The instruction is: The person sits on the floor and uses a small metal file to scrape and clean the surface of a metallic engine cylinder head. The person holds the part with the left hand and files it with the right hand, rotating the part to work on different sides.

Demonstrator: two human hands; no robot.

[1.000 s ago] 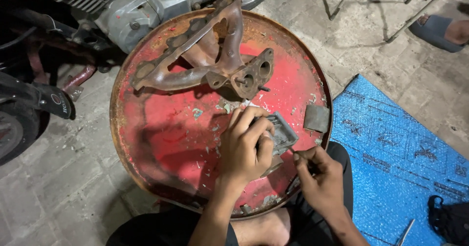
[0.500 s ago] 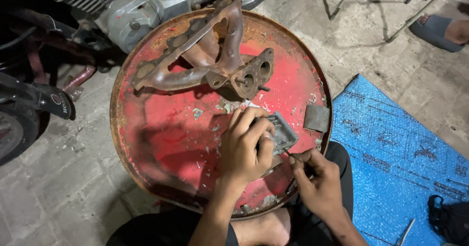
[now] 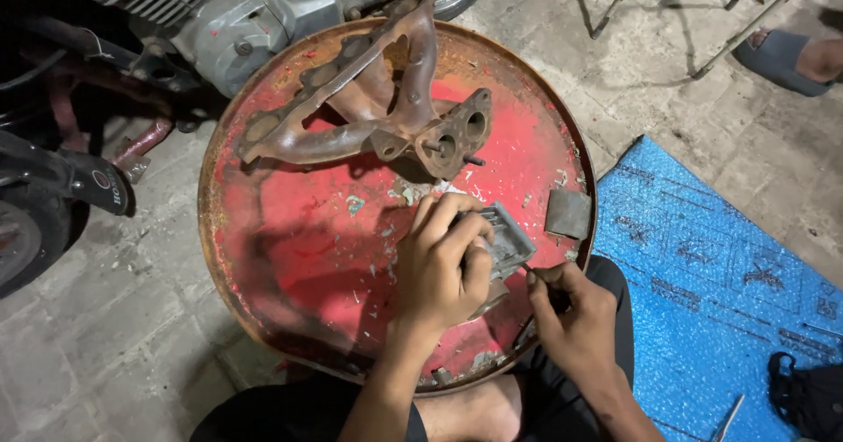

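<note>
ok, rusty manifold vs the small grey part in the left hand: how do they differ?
The exhaust manifold is large, branched and rust-brown; the grey part is small, flat, roughly rectangular and ribbed. The manifold lies free at the far side of the red drum lid; the grey part is pinned under the left hand, with the right hand bringing a thin tool to its edge. Both rest on the lid.

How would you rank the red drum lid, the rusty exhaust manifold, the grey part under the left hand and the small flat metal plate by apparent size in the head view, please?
1. red drum lid
2. rusty exhaust manifold
3. grey part, partly hidden under the left hand, so unsure against the next
4. small flat metal plate
</note>
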